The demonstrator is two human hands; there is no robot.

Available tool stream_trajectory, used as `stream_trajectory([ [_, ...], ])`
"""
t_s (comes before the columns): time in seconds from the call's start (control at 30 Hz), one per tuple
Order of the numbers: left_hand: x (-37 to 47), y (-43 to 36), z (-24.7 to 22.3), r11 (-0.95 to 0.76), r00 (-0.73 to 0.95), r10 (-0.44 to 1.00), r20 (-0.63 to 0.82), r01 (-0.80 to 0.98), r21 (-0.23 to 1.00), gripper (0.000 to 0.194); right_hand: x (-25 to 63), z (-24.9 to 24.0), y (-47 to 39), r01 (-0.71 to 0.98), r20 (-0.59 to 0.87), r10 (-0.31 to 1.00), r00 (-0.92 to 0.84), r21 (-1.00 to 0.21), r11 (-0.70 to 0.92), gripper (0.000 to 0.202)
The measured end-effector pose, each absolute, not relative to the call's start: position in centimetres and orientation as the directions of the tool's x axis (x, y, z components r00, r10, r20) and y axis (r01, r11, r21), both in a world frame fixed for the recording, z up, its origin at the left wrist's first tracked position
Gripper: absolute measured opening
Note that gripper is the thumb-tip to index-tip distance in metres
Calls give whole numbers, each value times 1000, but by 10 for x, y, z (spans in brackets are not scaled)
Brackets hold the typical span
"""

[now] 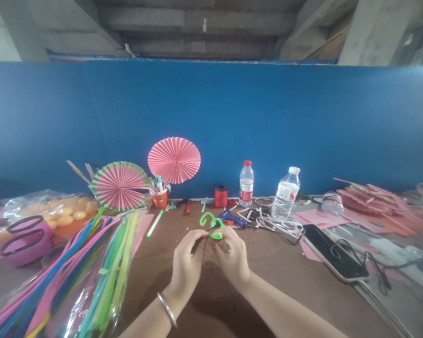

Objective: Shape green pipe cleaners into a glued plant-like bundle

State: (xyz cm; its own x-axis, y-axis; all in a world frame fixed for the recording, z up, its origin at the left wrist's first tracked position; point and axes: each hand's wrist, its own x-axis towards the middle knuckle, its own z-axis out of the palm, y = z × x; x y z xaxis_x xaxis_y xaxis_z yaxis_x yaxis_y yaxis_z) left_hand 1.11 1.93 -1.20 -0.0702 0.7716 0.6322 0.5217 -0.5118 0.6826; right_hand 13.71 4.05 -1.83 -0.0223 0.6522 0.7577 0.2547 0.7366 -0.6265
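Both my hands meet over the middle of the brown table point(211, 300), pinching a bright green pipe cleaner point(207, 216) bent into curls. My left hand point(188, 258), with a silver bangle on its wrist, has thumb and forefinger closed on the left part. On the other side, my right hand point(232, 256) grips a looped end that shows between its fingers. Two curled tips stick up above the fingertips; the part inside the fingers is hidden. Just behind the hands lies a blue glue gun point(234, 218).
Bundles of coloured pipe cleaners point(109, 277) in plastic lie left. Pink paper fans point(174, 159), a red pen cup point(159, 198), a red thread spool point(221, 196) and water bottles point(246, 185) stand along the blue partition point(211, 108). A phone point(334, 253) and cables lie right.
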Motion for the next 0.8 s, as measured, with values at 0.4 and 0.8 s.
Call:
stream_trajectory([
  [0.4,13,23,-11,-457,-57,841,538,458,763,14,149,-20,52,390,881,426,-207,-325,862,7],
  [0.8,13,29,-11,-369,3,920,391,338,866,9,150,-22,59,393,861,475,-184,-378,838,7],
])
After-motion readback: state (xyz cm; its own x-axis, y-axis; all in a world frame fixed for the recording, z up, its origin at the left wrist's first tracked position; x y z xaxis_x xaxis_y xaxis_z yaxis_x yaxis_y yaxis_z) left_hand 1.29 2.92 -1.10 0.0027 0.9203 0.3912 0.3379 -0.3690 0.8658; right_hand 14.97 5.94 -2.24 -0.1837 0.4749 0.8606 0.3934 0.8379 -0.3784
